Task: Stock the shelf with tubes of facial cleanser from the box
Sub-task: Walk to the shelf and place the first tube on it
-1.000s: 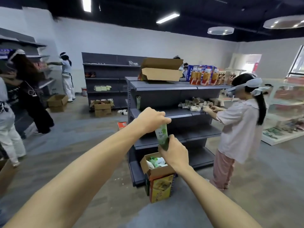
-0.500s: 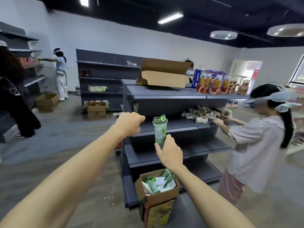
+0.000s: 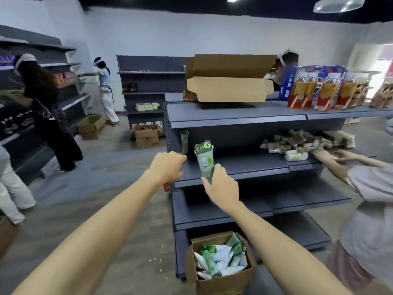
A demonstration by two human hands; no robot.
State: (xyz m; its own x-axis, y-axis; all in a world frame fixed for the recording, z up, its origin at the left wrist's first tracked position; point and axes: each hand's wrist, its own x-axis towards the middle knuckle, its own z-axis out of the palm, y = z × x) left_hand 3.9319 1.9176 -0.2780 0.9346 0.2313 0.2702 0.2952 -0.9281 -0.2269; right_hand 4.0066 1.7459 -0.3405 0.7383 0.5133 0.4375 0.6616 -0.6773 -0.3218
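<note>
The tube (image 3: pixel 205 161) looked like smooth plastic, pale green with a slight sheen, its flat crimped top printed darker. The shelf (image 3: pixel 240 166) was matt grey painted metal, its front edge smooth. The box (image 3: pixel 221 282) below was plain brown corrugated cardboard, dull and rough at the cut edges, and the tubes inside (image 3: pixel 219 259) showed glossy white and green plastic. The floor (image 3: pixel 131 220) looked like worn, matt wood-grain planking.
</note>
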